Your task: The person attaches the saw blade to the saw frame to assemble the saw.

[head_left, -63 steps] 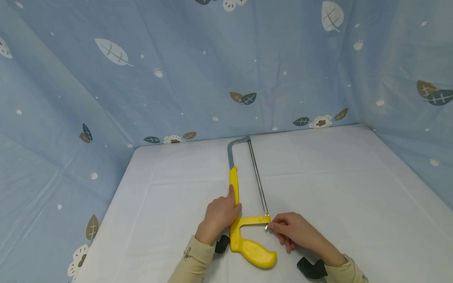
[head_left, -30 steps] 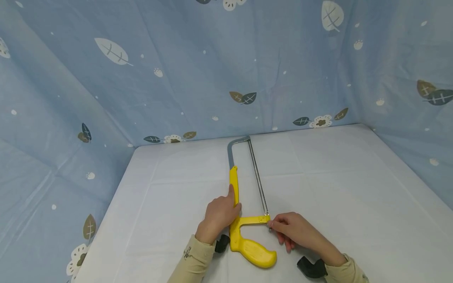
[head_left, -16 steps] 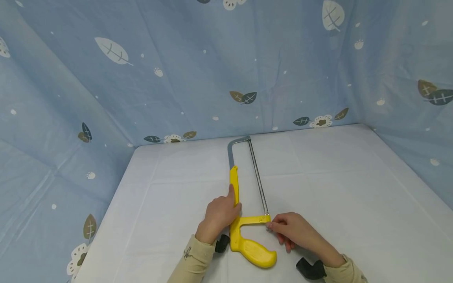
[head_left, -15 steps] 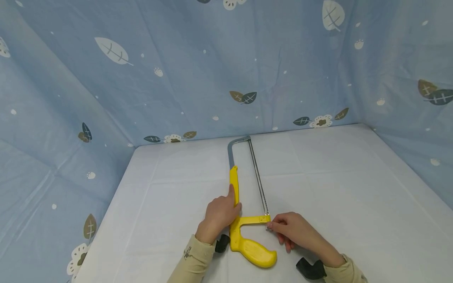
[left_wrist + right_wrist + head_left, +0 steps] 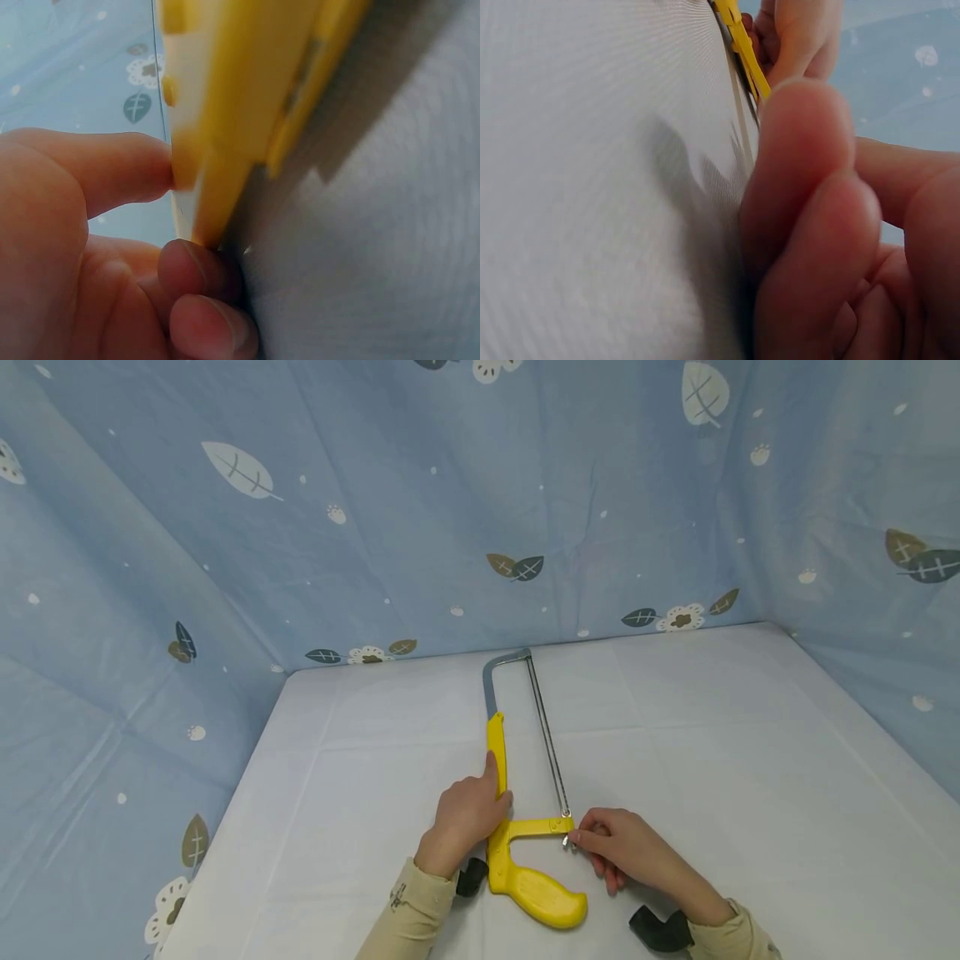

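Observation:
A yellow hacksaw (image 5: pixel 540 893) with a grey front bow lies flat on the white-covered table, its handle nearest me. My left hand (image 5: pixel 467 810) grips the yellow frame, index finger stretched along it. In the left wrist view, the thumb presses one side of the yellow frame (image 5: pixel 225 112) while curled fingertips (image 5: pixel 199 270) sit under its edge. My right hand (image 5: pixel 626 843) pinches the small silver wing nut (image 5: pixel 566 842) at the end of the yellow crossbar, thumb and index finger at its right side. The blade (image 5: pixel 547 735) runs from there to the bow's tip.
Dark bands or devices sit at both wrists, one black piece (image 5: pixel 660 929) beside the right sleeve and another (image 5: pixel 471 877) by the left. Blue leaf-print cloth (image 5: pixel 420 510) hangs behind and at both sides of the white tabletop (image 5: pixel 697 718).
My right thumb and index finger have shifted slightly at the wing nut, which shows at a different angle and more plainly than half a second ago. The left hand and hacksaw stay put.

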### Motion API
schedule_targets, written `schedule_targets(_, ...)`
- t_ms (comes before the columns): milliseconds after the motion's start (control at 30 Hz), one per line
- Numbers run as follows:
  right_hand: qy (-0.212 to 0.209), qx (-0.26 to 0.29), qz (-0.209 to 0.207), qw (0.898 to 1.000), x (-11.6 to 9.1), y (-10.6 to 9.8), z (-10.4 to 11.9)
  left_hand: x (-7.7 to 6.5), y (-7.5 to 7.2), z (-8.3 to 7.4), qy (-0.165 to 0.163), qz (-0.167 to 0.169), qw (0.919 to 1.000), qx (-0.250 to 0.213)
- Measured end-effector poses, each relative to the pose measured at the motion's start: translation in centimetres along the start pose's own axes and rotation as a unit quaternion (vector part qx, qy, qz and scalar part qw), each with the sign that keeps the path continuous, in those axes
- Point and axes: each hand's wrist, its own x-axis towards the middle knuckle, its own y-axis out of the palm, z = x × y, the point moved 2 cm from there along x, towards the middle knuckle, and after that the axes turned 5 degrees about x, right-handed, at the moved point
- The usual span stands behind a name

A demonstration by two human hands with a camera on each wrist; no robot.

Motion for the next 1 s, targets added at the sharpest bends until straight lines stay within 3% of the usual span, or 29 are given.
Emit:
schedule_targets(533,-0.006,0.032,0.015,0.999,-0.04,-0.11,-0.02,0.11,0.14,0.13,0.000,-0.004,1.0000,0.002)
schedule_targets(1000,-0.006,0.014,0.023,1.000,0.01,-0.20,-0.22,0.11,0.11,0.12,0.004,-0.005,1.0000,0.004)
